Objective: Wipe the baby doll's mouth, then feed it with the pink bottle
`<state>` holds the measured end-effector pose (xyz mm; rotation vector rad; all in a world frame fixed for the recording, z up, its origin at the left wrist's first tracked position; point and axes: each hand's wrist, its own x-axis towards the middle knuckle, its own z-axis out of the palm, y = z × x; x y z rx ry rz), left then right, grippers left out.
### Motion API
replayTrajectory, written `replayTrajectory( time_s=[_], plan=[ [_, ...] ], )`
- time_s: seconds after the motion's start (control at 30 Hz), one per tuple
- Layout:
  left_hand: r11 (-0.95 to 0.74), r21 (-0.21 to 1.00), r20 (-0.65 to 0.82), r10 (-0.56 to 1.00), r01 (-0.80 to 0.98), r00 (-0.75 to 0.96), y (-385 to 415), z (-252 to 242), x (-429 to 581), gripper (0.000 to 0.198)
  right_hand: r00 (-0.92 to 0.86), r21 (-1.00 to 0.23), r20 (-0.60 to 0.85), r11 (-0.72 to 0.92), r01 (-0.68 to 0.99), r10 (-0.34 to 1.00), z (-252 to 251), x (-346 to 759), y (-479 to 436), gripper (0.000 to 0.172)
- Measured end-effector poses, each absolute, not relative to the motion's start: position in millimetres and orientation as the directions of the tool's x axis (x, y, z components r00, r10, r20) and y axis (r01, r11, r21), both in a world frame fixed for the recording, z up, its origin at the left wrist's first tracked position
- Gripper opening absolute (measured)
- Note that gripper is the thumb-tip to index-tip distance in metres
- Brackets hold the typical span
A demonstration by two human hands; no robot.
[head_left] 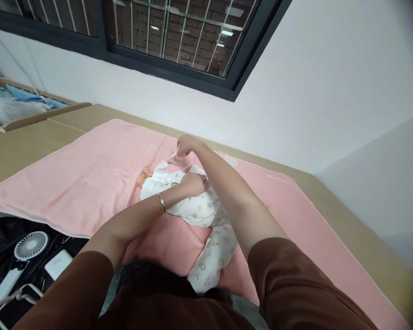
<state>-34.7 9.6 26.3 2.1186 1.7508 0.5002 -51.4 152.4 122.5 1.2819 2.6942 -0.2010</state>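
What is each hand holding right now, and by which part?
The right hand pinches a thin tie or flap of the doll's white outfit near its collar. The left hand presses on the outfit's chest; whether it grips fabric cannot be told.

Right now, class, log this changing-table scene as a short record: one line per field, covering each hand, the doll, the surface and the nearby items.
left hand: rests on the doll's chest, pinching the garment; bracelet on the wrist
right hand: raised above the doll, grip closed on a small white tie or tab of the garment
doll: lying on its back, dressed in a white printed romper
surface: pink blanket spread over a tan table
nearby items: small white fan, white power bank, both on black sheeting at lower left
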Motion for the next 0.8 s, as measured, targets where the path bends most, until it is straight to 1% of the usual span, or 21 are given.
replayTrajectory(
  time_s=[0.1,0.13,0.2,0.3,0.33,0.4,0.47,0.57,0.63,0.67,0.77,0.8],
  plan=[
    [-0.200,0.433,0.041,0.978,0.879,0.203,10,29,-36,0.037,-0.602,-0.029,-0.078,0.601,0.798,0.795,143,-17,149,0.055],
    [-0.209,0.421,0.045,0.977,0.883,0.210,11,30,-36,0.037,-0.582,-0.038,-0.056,0.581,0.813,0.811,151,3,149,0.053],
    [-0.221,0.407,0.054,0.974,0.886,0.219,13,30,-35,0.037,-0.510,-0.098,-0.060,0.503,0.859,0.858,164,51,152,0.047],
    [-0.216,0.408,0.052,0.976,0.887,0.214,15,31,-35,0.038,-0.320,-0.142,-0.081,0.307,0.941,0.944,173,135,159,0.047],
    [-0.212,0.412,0.048,0.976,0.886,0.211,15,31,-35,0.037,-0.249,-0.184,-0.111,0.227,0.956,0.962,173,162,160,0.047],
    [-0.206,0.420,0.045,0.977,0.884,0.206,15,32,-35,0.037,-0.135,-0.315,-0.207,0.065,0.947,0.969,167,208,161,0.043],
    [-0.204,0.426,0.045,0.978,0.881,0.204,13,33,-36,0.036,-0.085,-0.320,-0.262,-0.003,0.947,0.961,155,238,158,0.039],
    [-0.197,0.426,0.047,0.980,0.883,0.195,13,32,-36,0.036,-0.076,-0.311,-0.304,-0.024,0.950,0.950,134,255,153,0.041],
    [-0.188,0.422,0.045,0.981,0.887,0.186,13,32,-36,0.036,-0.091,-0.320,-0.314,-0.015,0.947,0.945,122,253,151,0.045],
    [-0.183,0.419,0.042,0.982,0.889,0.183,14,32,-35,0.036,-0.098,-0.325,-0.309,-0.009,0.946,0.946,118,251,151,0.050],
    [-0.174,0.410,0.033,0.984,0.895,0.176,15,33,-35,0.036,-0.121,-0.321,-0.279,0.026,0.947,0.953,113,247,156,0.072],
    [-0.173,0.407,0.031,0.984,0.897,0.175,15,33,-35,0.037,-0.134,-0.318,-0.265,0.045,0.947,0.955,113,247,158,0.076]
  ],
)
